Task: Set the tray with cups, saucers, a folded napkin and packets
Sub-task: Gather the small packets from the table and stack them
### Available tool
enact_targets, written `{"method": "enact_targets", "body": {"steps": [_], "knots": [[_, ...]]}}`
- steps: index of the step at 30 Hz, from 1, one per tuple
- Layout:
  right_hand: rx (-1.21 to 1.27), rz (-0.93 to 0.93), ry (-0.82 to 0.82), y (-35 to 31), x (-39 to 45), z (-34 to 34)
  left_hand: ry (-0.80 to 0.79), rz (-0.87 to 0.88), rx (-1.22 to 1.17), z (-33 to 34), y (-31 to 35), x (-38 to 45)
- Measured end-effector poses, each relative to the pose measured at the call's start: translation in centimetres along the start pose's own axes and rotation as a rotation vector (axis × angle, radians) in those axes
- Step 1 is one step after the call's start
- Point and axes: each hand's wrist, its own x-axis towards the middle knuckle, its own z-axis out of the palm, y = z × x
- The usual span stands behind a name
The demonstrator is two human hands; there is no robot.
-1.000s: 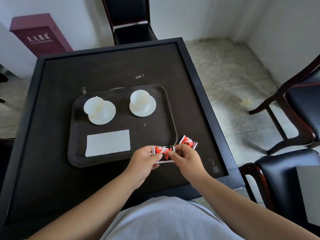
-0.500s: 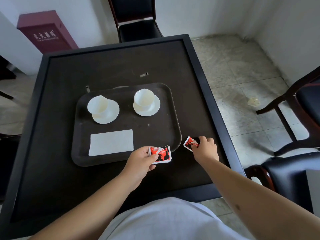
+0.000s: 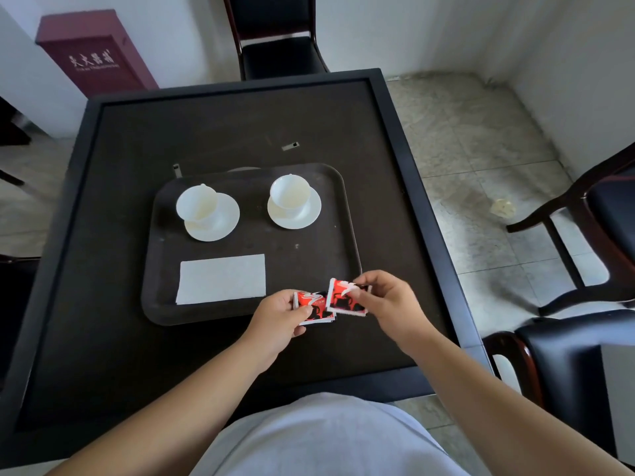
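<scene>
We are gripping a small stack of red packets [image 3: 314,305] in our left hand [image 3: 280,321], fingers curled round it. Our right hand [image 3: 390,305] is pinching another red packet [image 3: 345,298], overlapping the stack, above the tray's [image 3: 347,235] near right corner.

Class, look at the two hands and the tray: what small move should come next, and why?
Probably lay the packets on the tray's bare patch right of the napkin. The left hand and right hand each hold some above its near edge; cups, saucers and napkin are already placed.
</scene>
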Motion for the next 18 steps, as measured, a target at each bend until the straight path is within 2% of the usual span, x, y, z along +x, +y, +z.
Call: {"method": "enact_targets", "body": {"steps": [2, 5, 9, 18], "knots": [[-0.185, -0.028, -0.065, -0.8, -0.7, 0.9, -0.065, 0.034, 0.024, 0.1, 0.1, -0.3], [-0.419, -0.079, -0.045, -1.8, -1.5, 1.7, -0.136, 0.054, -0.009, 0.0, 0.4, -0.7], [-0.440, -0.086, -0.012, -2.4, -1.7, 2.1, -0.174, 0.036, -0.126, -0.7, 0.6, -1.1], [-0.363, -0.074, -0.087, -1.9, -1.7, 3.2, -0.167, 0.053, -0.037, -0.6, 0.4, -1.1]]}}
